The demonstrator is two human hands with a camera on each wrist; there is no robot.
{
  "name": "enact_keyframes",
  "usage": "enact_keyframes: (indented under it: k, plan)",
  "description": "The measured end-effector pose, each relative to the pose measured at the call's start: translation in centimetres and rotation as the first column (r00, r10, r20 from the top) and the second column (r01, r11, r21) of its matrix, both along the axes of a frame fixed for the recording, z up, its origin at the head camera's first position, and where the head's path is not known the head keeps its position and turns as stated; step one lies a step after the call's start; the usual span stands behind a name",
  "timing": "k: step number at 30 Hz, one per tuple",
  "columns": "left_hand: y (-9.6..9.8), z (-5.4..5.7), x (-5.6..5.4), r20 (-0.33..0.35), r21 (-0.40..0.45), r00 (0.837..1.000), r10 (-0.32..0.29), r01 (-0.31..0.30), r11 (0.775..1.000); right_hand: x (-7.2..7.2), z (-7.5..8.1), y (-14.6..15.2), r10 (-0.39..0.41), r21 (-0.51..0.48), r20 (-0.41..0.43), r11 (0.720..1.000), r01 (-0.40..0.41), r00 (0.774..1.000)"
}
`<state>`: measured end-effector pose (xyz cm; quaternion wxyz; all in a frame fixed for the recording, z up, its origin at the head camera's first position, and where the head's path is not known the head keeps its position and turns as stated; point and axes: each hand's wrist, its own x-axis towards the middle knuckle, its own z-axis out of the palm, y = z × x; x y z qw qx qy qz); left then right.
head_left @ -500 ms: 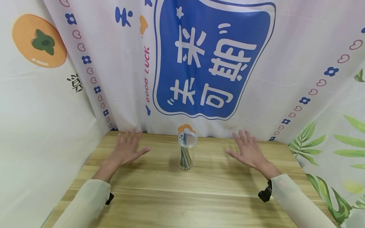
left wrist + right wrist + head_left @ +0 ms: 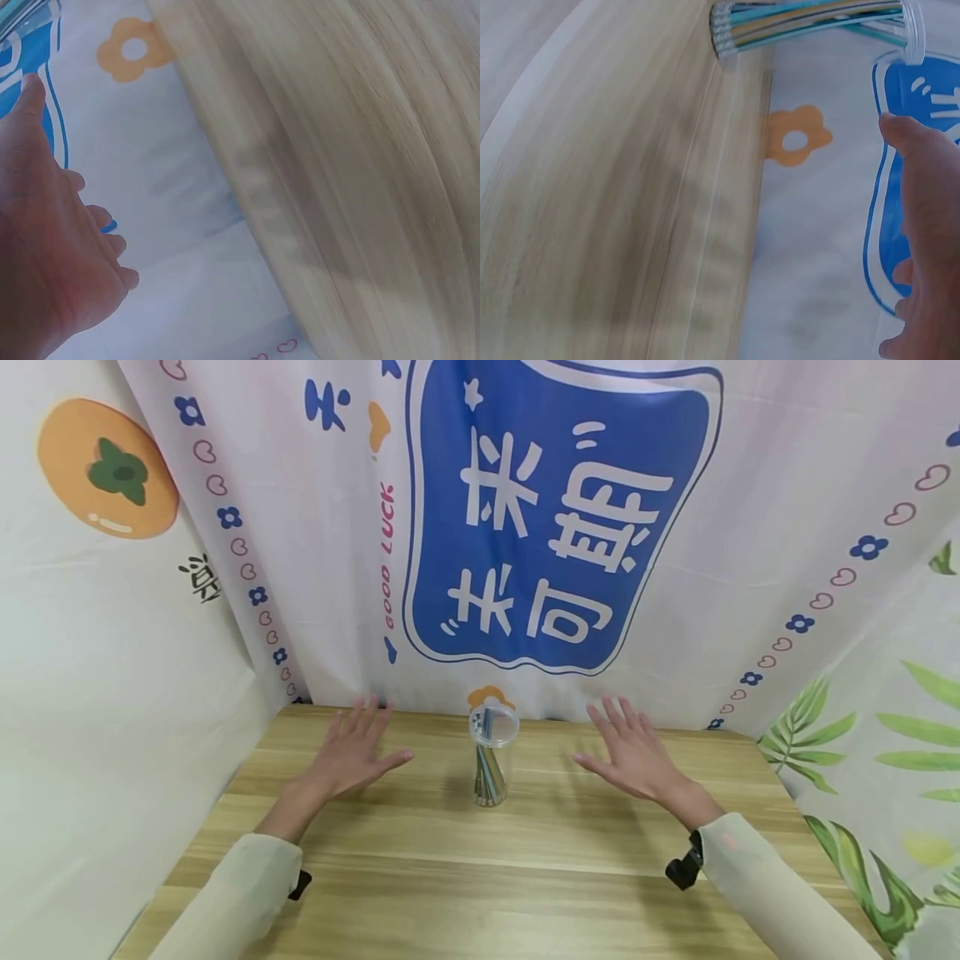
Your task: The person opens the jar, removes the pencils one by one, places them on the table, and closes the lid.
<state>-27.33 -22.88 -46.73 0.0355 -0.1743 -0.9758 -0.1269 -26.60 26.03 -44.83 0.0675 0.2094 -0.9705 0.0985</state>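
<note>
A clear lidded jar (image 2: pixel 495 728) stands upright near the back of the wooden table, holding several thin pencil-like sticks (image 2: pixel 489 777). My left hand (image 2: pixel 351 758) is spread to the left of the jar, fingers straight and pointing at the back cloth, thumb toward the jar. On the other side, my right hand (image 2: pixel 636 760) mirrors it, fingers spread and empty. Both hands are apart from the jar. In the right wrist view, the jar's sticks (image 2: pixel 810 22) look teal, gold and dark, above the thumb.
The wooden table (image 2: pixel 465 893) ends at a hanging white cloth (image 2: pixel 337 610) with a blue printed panel (image 2: pixel 570 527). Patterned cloths hang at the left (image 2: pixel 90 693) and right (image 2: pixel 885 710) sides. Each wrist wears a black device, one showing below the right sleeve (image 2: pixel 684 867).
Both hands have moved inward, toward the jar, the left one rightward and the right one leftward. Their fingers stay spread. The jar has not moved.
</note>
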Motion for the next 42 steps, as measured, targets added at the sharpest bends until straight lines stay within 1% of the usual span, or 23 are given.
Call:
enact_keyframes:
  k: [6,14,19,22,28,31,35,42]
  plan:
    - [1.3,0.1,0.1,0.000,0.017,0.999,-0.032,0.032,0.999,0.2,0.6,-1.5,0.028,-0.010,-0.009,1.000,-0.028,1.000]
    - [2.7,0.3,0.3,-0.012,0.039,0.997,-0.074,0.075,0.996,0.3,0.9,-3.1,0.082,-0.038,-0.033,0.996,-0.083,0.996]
    - [3.5,0.3,0.4,-0.006,0.052,0.995,-0.097,0.097,0.994,0.4,1.2,-4.4,0.106,-0.068,-0.024,0.992,-0.107,0.994]
    - [4.1,0.3,0.4,-0.008,0.071,0.994,-0.111,0.112,0.991,0.4,1.4,-5.1,0.122,-0.087,-0.020,0.989,-0.123,0.992]
    - [5.3,0.5,0.3,-0.033,0.115,0.989,-0.146,0.149,0.982,0.5,1.8,-6.4,0.164,-0.109,-0.020,0.980,-0.165,0.986]
    - [5.9,0.5,0.3,-0.033,0.153,0.986,-0.164,0.167,0.974,0.6,2.0,-6.9,0.177,-0.119,-0.019,0.977,-0.178,0.984]
    - [6.9,0.7,0.4,-0.027,0.236,0.983,-0.183,0.184,0.954,0.6,2.2,-7.7,0.193,-0.159,-0.007,0.968,-0.191,0.981]
    - [8.6,1.3,0.6,-0.005,0.363,0.982,-0.189,0.178,0.915,0.5,2.6,-8.9,0.213,-0.258,-0.011,0.943,-0.209,0.977]
